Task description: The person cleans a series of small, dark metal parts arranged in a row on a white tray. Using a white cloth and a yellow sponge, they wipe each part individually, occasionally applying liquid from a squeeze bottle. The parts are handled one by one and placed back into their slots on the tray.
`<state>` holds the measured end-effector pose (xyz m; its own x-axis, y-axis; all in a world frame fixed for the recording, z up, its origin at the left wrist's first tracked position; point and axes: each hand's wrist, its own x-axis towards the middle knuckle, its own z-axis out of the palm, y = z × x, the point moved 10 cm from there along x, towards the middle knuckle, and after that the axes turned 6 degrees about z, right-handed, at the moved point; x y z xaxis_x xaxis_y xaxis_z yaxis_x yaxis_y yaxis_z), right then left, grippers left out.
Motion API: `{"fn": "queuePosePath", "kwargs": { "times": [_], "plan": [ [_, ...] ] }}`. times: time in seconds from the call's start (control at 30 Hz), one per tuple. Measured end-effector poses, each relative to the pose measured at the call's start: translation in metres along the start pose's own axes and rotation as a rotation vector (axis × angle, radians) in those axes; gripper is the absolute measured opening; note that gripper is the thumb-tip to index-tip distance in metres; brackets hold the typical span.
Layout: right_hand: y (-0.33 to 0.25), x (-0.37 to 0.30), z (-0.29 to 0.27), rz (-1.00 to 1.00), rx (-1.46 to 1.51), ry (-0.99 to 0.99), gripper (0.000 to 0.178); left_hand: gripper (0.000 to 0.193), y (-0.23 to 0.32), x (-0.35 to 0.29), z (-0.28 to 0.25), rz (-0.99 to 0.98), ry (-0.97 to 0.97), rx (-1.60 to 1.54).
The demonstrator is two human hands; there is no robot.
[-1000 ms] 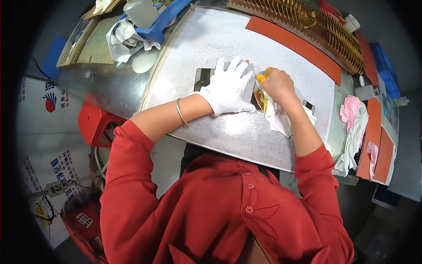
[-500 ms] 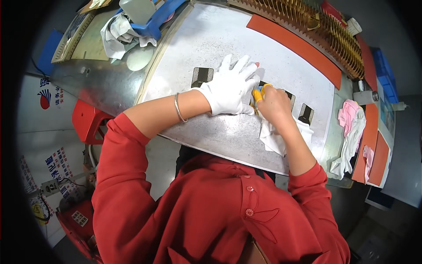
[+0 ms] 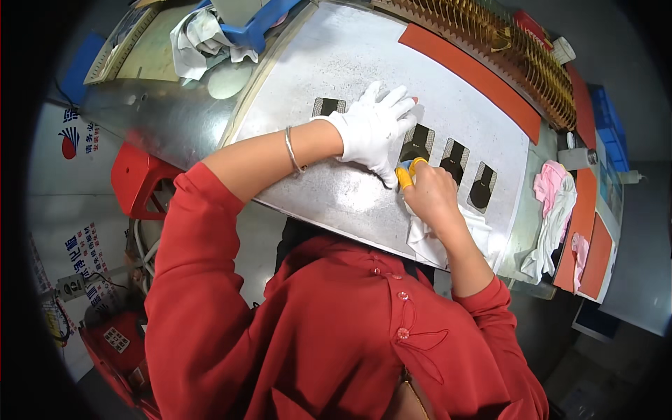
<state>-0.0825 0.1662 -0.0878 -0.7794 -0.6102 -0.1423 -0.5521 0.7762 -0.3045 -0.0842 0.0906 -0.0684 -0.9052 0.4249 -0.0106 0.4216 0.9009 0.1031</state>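
Note:
My left hand (image 3: 374, 129), in a white glove with one fingertip bare, lies spread on the white work surface (image 3: 301, 77), fingers stretched out. Close to its right side, my right hand (image 3: 430, 194) is closed, with yellow finger covers on its fingertips. A small bluish bit shows at its pinch, too little to name. Those fingertips are at the lower end of a dark flat plate (image 3: 420, 138) with a mesh-like pattern. Similar plates (image 3: 455, 155) lie to the right, and another plate (image 3: 329, 106) shows partly past my left wrist. A white cloth (image 3: 458, 241) lies under my right wrist.
An orange-red strip (image 3: 476, 80) runs along the far side, before a long rack (image 3: 490, 49) of gold-brown fins. Pink and white cloths (image 3: 553, 203) and a bottle (image 3: 577, 158) are at the right. Far left are a rag (image 3: 199, 45) and blue holder (image 3: 262, 28).
My hands have drawn apart a little, uncovering the dark plate between them. My right hand has shifted slightly toward me. The whole view has also moved slightly.

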Motion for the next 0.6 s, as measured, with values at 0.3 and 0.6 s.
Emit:
{"fn": "queuePosePath", "kwargs": {
  "times": [0.3, 0.6],
  "plan": [
    [-0.027, -0.001, -0.029, -0.098, -0.069, -0.068, 0.019, 0.090, -0.045, -0.055, -0.020, -0.148, 0.181, -0.006],
    [-0.060, 0.090, -0.013, -0.063, -0.029, -0.087, 0.027, 0.086, -0.051, -0.078, -0.014, -0.241, 0.191, 0.037]
  ]
}}
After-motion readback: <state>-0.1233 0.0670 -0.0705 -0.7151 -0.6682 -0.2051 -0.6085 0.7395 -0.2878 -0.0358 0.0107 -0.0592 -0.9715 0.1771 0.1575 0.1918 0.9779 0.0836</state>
